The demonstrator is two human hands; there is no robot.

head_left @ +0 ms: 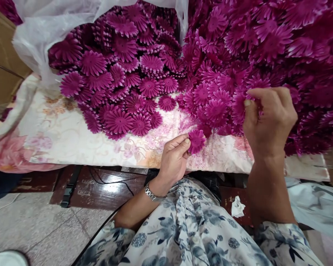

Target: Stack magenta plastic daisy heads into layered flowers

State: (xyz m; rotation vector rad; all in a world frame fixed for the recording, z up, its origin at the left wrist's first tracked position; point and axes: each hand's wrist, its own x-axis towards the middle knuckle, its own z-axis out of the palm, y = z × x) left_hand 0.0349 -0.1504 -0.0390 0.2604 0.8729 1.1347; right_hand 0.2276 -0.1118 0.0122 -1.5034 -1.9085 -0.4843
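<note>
Magenta and round, the fringed flower (197, 141) is pinched in your left hand (173, 159) over the floral cloth (61, 138), while your right hand (270, 116) curls by the heaped magenta flowers (216, 109), its grip unclear.

The flowers (150, 87) are magenta with paler tips, the cloth (61, 136) floral-printed cream.

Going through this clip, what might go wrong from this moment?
The left hand pinches one purple flower by its edge, so it might slip or a petal might bend. At the right, the flower heap reaches close to the front edge of the floral cloth; the right hand, near it, could brush some off.
</note>
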